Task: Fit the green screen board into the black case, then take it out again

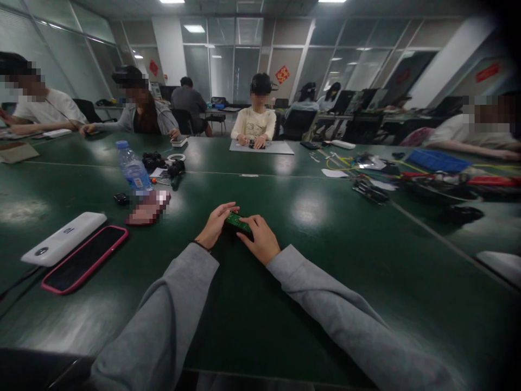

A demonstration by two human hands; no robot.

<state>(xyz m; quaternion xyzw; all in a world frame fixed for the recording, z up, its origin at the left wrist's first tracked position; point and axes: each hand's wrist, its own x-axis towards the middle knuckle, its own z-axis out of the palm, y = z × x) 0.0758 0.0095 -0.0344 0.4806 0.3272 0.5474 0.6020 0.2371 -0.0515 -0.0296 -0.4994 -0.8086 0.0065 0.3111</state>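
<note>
Both hands close on a small green circuit board (238, 222), the left hand (214, 225) and right hand (260, 239) pinching its ends to keep it steady low over the green bench (309, 271). A phone (83, 259) lies well apart.

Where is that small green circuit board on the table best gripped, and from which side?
By its two short ends, one from each side: the green circuit board lies flat and narrow on the table, and the left hand and right hand already flank it there.
</note>
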